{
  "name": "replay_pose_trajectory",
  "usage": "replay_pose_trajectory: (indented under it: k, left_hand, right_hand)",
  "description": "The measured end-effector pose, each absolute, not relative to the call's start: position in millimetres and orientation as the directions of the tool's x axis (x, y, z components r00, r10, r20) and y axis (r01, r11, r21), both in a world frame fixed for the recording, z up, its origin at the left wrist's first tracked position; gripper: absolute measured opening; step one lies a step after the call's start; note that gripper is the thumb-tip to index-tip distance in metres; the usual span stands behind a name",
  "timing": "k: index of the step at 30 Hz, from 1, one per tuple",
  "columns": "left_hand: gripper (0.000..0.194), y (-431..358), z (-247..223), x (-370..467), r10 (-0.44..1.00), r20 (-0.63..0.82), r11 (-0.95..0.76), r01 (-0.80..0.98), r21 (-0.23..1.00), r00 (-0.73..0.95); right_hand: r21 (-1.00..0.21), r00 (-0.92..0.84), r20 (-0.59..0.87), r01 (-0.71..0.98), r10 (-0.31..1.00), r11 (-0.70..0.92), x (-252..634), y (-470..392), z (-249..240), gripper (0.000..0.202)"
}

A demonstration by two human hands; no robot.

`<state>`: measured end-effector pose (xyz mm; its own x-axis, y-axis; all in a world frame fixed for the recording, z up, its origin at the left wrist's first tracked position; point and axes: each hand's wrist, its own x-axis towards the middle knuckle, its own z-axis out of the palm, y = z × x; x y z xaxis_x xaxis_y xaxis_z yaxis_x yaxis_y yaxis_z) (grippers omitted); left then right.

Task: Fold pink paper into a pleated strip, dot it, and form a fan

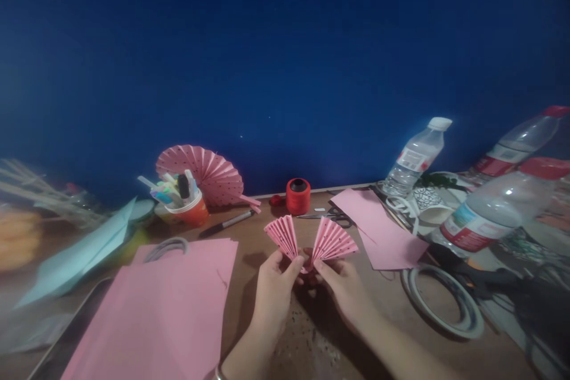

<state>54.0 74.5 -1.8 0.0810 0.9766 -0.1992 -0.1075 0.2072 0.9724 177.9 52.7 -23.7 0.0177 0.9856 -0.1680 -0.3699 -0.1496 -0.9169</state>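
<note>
Between my two hands is a pleated pink paper fan [335, 240] with dark dots or small holes, its two halves spread like wings. My left hand [276, 285] pinches the left half near the folded middle. My right hand [341, 285] grips the right half the same way, thumb on top. The lower fingers of both hands are partly hidden behind the paper. Just beyond the fan stand a red spool of thread [298, 196] and a pair of scissors [341, 219]. A larger finished-looking pink fan [209, 172] leans against the blue wall.
Pink paper sheets [169, 309] lie at left, with a ring of tape [167, 247] on them. A pen cup [189, 211] and a black marker [226, 224] stand behind. At right are pink paper [383, 228], tape rolls [445, 303] and plastic bottles [485, 214]. Small dark bits [307, 332] litter the table.
</note>
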Motion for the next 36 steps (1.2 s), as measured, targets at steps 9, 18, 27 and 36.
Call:
replay_pose_trajectory:
  k: [9, 18, 27, 36]
  left_hand:
    - [0.02, 74.7, -2.9, 52.0, 0.989, -0.132, 0.131, 0.028, 0.991, 0.066]
    - [0.017, 74.4, 3.4, 54.6, 0.986, -0.16, 0.158, 0.044, 0.987, 0.046]
    - [0.017, 74.0, -7.7, 52.5, 0.981, -0.165, 0.165, 0.005, 0.986, 0.102]
    - [0.014, 73.9, -6.1, 52.6, 0.966, -0.207, 0.211, -0.011, 0.977, 0.158]
  right_hand:
    - [-0.969, 0.117, -0.069, -0.245, 0.991, -0.039, 178.9, 51.8, -13.6, 0.032]
    - [-0.959, 0.084, -0.165, -0.248, 0.983, -0.14, 180.4, 52.7, -21.3, 0.023]
    - [-0.956, 0.046, -0.184, -0.242, 0.982, -0.168, 181.5, 53.7, -16.9, 0.022]
    - [-0.977, 0.033, -0.125, -0.179, 0.992, -0.118, 182.5, 54.9, -18.0, 0.024]
